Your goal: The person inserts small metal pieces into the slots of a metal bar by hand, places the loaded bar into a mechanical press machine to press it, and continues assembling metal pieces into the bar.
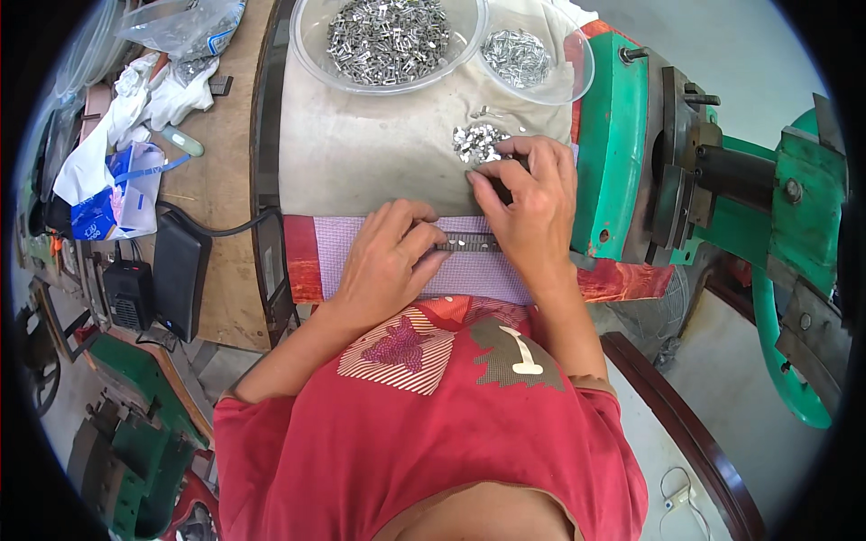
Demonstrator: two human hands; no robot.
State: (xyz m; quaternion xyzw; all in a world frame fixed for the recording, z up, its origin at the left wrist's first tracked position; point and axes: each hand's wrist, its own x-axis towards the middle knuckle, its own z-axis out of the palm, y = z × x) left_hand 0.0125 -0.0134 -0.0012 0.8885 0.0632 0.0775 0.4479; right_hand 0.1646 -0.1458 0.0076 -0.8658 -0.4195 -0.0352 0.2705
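My left hand (390,257) is closed on the left end of a dark slotted metal strip (467,242), its thumb and fingertips around that end. A few small bright pieces sit along the strip, which lies across a lilac checked cloth (338,239). Just beyond it, my right hand (532,194) reaches to a small heap of shiny metal pieces (474,142) on the beige cloth (361,162). Its thumb and index fingertips are brought close together at the heap's near edge. Whatever is between them is too small to make out.
Behind the heap stand two clear plastic tubs, a large one (298,41) of small metal parts and a smaller one (585,68) of thin metal pieces. A green machine (603,153) borders the right side. Leftward, a wooden table (225,153) carries gloves (185,95) and a blue-and-white packet (135,198).
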